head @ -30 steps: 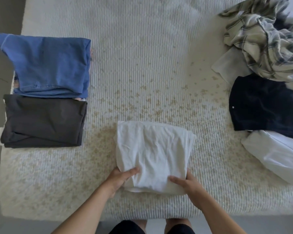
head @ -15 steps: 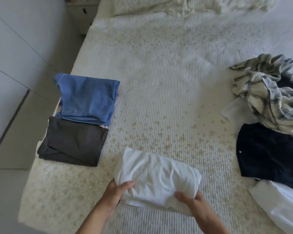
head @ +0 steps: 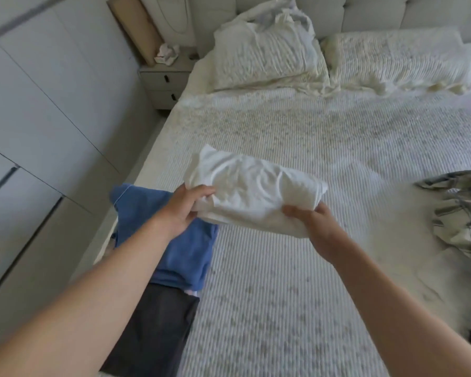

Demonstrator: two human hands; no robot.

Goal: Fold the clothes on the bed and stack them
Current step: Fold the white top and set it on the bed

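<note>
Now lifting the folded white garment (head: 252,190) clear of the bed (head: 297,268), where it was lying a second ago, left hand (head: 186,206) and right hand (head: 314,223) each pinching a near corner, and carrying it toward the folded blue garment (head: 180,248) and dark garment (head: 152,330), probably for stacking

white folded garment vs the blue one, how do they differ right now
The white garment is held in the air by the left hand and right hand; the blue garment lies on the bed. The white one is creased on top, while the blue one lies flatter. Both are folded.
</note>
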